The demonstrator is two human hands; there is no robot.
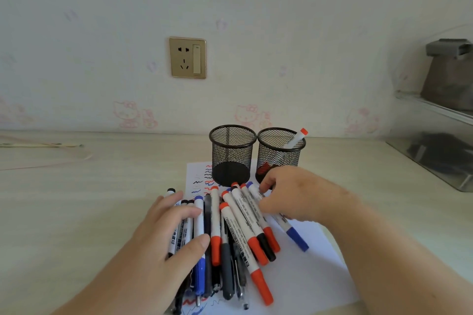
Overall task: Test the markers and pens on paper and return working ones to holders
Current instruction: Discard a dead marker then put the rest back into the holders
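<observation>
bare desk (pixel 76 199) spreads left; left hand (pixel 166 233) flat on the marker pile (pixel 230 238), right hand (pixel 291 194) pinching a blue-capped marker (pixel 289 227).

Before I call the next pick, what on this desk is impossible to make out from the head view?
- Pens under the left hand: covered by palm and fingers.
- Red object low in the right holder: blurred by mesh.
- Marker label print: too small.
- Paper near edge: cut off by the frame bottom.

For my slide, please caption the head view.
Both hands sort markers on paper before two mesh holders.
</observation>
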